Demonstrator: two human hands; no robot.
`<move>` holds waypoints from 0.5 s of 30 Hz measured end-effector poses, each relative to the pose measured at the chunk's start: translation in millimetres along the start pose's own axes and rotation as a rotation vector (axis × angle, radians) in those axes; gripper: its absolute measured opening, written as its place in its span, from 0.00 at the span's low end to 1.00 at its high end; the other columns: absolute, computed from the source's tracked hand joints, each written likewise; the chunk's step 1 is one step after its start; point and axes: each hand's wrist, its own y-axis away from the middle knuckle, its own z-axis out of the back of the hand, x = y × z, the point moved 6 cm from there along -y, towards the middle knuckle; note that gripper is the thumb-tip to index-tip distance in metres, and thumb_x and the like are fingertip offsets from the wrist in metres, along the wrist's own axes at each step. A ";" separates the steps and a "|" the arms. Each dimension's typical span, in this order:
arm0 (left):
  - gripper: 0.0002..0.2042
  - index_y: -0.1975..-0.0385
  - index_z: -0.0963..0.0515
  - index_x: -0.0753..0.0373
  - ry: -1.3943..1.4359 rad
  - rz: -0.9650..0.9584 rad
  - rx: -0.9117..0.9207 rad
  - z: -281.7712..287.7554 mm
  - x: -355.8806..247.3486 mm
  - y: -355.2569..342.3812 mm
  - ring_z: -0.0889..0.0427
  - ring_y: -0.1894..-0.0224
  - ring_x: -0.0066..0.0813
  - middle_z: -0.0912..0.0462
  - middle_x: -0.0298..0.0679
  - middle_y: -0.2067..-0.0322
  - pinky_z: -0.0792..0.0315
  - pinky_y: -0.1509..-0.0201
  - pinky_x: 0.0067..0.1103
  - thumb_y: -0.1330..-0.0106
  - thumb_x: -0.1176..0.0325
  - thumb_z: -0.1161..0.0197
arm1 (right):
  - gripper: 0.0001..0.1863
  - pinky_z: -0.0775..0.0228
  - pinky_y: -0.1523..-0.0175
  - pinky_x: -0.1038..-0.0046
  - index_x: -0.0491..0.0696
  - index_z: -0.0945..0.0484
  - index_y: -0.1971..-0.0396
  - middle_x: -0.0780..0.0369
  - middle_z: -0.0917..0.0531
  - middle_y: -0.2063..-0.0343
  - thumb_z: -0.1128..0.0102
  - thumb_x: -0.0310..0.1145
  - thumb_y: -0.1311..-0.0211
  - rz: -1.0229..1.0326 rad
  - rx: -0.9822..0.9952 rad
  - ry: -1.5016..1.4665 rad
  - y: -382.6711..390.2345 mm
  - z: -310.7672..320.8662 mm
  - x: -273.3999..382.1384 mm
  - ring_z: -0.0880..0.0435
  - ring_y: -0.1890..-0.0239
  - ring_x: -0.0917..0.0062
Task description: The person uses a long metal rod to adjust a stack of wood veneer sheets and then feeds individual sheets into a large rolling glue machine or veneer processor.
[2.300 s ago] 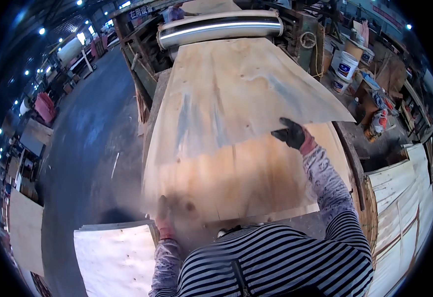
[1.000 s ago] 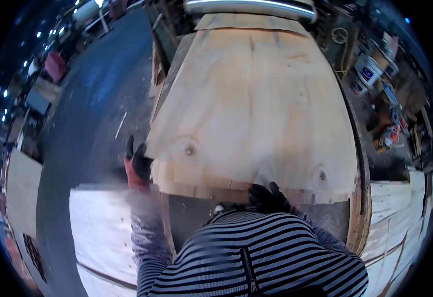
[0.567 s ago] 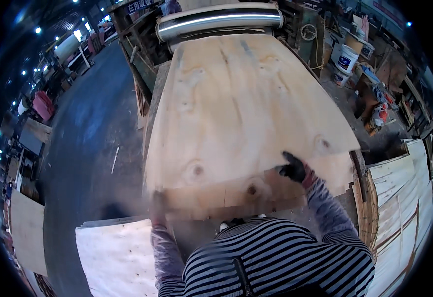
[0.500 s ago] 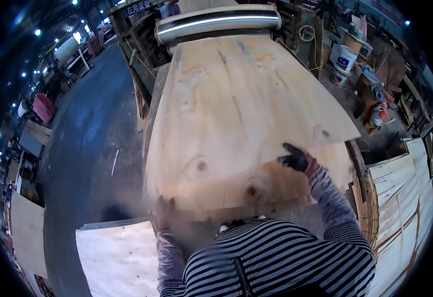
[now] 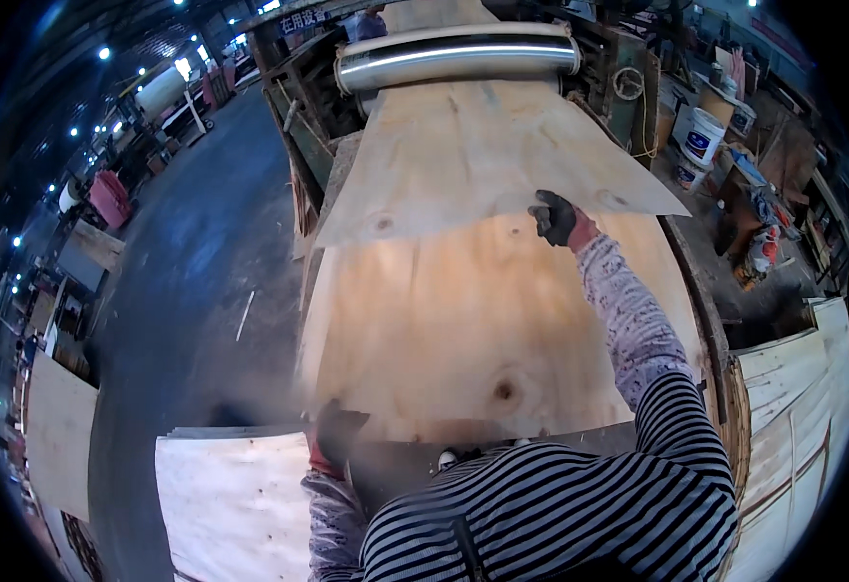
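Compared with half a second ago, the near edge of the upper sheet (image 5: 463, 160) is being shifted toward the roller (image 5: 458, 66), and more of the lower sheet (image 5: 434, 330) is being uncovered. At that edge, the dark-gloved fingers of the right hand (image 5: 560, 221) are being curled; whether the wood is being pinched cannot be told. Near the lower sheet's left front corner, the left hand (image 5: 340, 432) is being blurred (its finger state cannot be made out). Beyond both hands, the upper sheet is being spread over the far part of the lower one, its right corner being extended past the side. Its thin edge could be split or creased, it is being judged, should force be applied unevenly from one point. Farther out, a blue label is being displayed on a white bucket (image 5: 702, 139), and pale characters on a dark sign (image 5: 305, 19) left of the roller.
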 end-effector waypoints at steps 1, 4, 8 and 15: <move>0.14 0.55 0.28 0.59 0.061 0.029 0.041 -4.3 5.8 2.0 0.24 0.54 0.41 0.22 0.42 0.60 0.31 0.48 0.41 0.38 0.62 0.46 | 0.13 0.29 0.71 0.73 0.50 0.29 0.63 0.55 0.20 0.67 0.44 0.41 0.44 -0.059 0.039 -0.154 -16.4 -1.9 -9.5 0.23 0.78 0.74; 0.12 0.58 0.28 0.60 0.356 0.227 -0.030 -12.0 29.4 7.8 0.22 0.58 0.42 0.21 0.44 0.65 0.29 0.50 0.41 0.38 0.63 0.46 | 0.13 0.26 0.58 0.69 0.45 0.27 0.69 0.55 0.20 0.62 0.45 0.41 0.43 -0.072 -0.150 -0.403 -31.7 11.8 -38.4 0.20 0.66 0.71; 0.13 0.59 0.28 0.62 0.366 0.294 -0.206 -14.4 36.8 3.4 0.21 0.63 0.42 0.21 0.47 0.68 0.25 0.55 0.37 0.39 0.62 0.45 | 0.17 0.35 0.43 0.67 0.41 0.26 0.61 0.58 0.22 0.55 0.53 0.41 0.37 -0.149 0.604 -0.511 24.8 -51.4 -77.8 0.23 0.53 0.68; 0.15 0.65 0.26 0.67 0.097 0.225 -0.177 -33.1 -19.6 -49.3 0.20 0.73 0.33 0.21 0.43 0.76 0.23 0.65 0.25 0.39 0.59 0.44 | 0.29 0.32 0.60 0.77 0.52 0.40 0.41 0.62 0.27 0.49 0.60 0.54 0.37 -0.609 0.406 -0.128 216.5 -102.0 -210.4 0.24 0.57 0.75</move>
